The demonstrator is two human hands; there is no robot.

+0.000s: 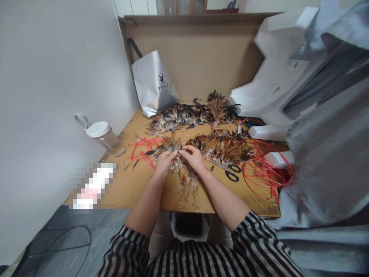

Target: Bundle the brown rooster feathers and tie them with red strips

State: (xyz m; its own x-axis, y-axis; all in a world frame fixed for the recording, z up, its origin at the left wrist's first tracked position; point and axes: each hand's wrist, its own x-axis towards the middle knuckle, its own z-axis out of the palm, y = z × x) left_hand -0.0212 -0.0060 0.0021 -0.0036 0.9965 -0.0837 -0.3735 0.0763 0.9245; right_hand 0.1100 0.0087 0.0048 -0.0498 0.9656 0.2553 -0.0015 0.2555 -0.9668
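My left hand (pixel 165 162) pinches a small bunch of brown feathers (pixel 172 144) that fans up above its fingers. Close beside it, touching or nearly so, my right hand (pixel 192 157) has thumb and forefinger pressed together at the bunch's edge; what lies between them is too small to make out. Under both hands, loose feathers (pixel 188 184) spread toward the table's front edge. Brown feather bundles (pixel 225 146) lie in a row just beyond the right hand. Black-handled scissors (pixel 233 173) rest to its right. Red plastic strips (pixel 144 144) are left of the left hand.
Darker feather bundles (pixel 184 115) line the back of the table (pixel 129 192), before a silver bag (pixel 152 82). A lidded cup (pixel 103 136) stands at left. Tangled red strapping (pixel 268 173) lies at right near white moulded pieces (pixel 268 77) and grey cloth (pixel 331 154). A bin (pixel 188 227) sits below.
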